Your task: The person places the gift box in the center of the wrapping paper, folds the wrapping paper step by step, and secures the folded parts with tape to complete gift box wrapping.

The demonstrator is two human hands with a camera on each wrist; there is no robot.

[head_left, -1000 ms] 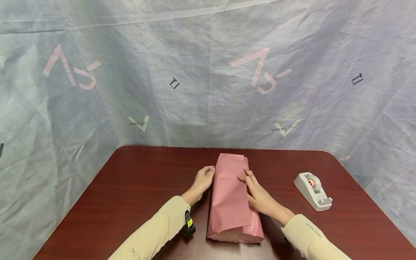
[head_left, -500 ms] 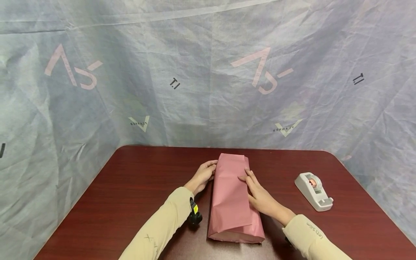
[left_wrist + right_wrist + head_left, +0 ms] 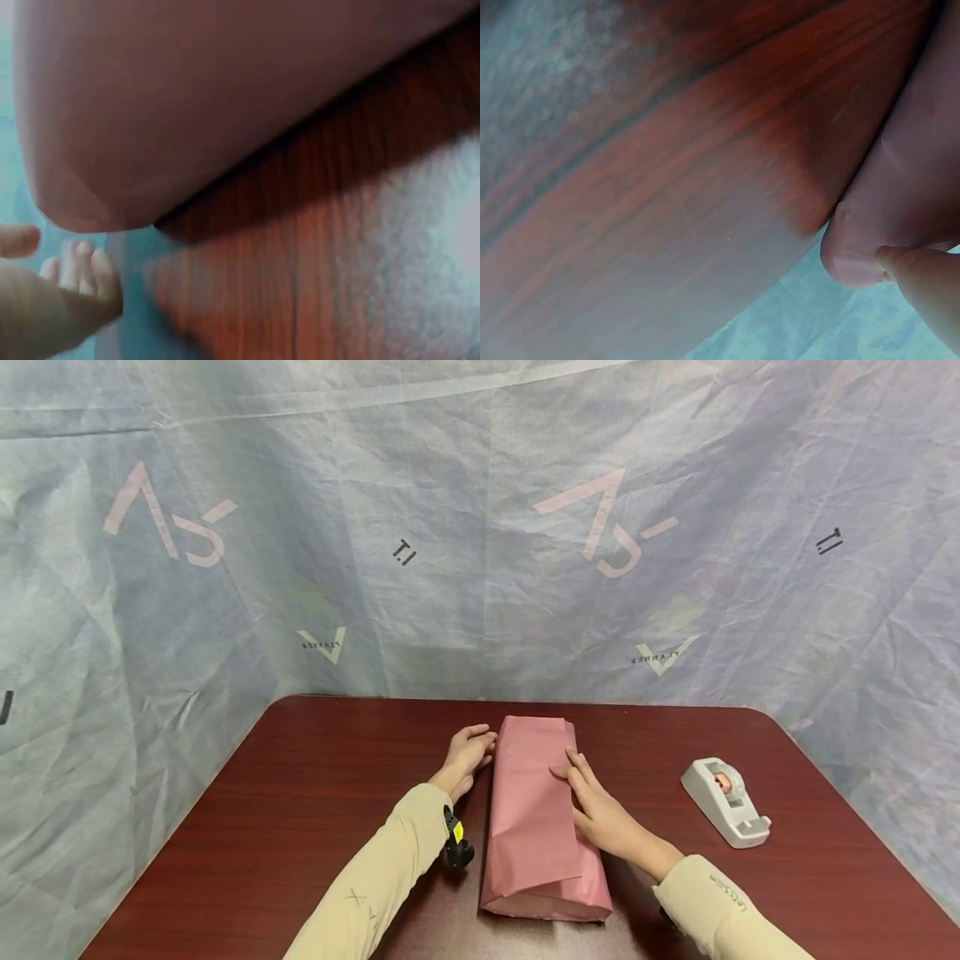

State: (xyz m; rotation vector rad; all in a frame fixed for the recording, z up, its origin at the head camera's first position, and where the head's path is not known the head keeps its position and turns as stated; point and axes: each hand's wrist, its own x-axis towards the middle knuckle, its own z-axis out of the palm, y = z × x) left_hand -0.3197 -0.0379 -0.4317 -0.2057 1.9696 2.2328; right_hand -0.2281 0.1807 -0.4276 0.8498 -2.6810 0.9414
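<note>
A long box-shaped package wrapped in pink paper [image 3: 531, 814] lies lengthwise on the dark red table. The paper's upper layer overlaps toward the right, and its loose edge runs along the top. My right hand [image 3: 602, 814] rests on the package's right side, its fingertips pressing that edge. In the right wrist view a finger [image 3: 922, 281] touches the pink paper. Beside the far left side of the package is my left hand [image 3: 465, 758], fingers loosely bent and holding nothing. The left wrist view shows those fingers [image 3: 86, 274] just off the package's end.
A white tape dispenser [image 3: 725, 802] with a roll of clear tape stands on the table [image 3: 337, 777] to the right. Grey printed fabric [image 3: 480, 527] hangs behind the table and along both sides.
My left hand has come off the package's left edge, its fingers loosening and moving slightly away to the far left. The right hand stays in place on the paper.
</note>
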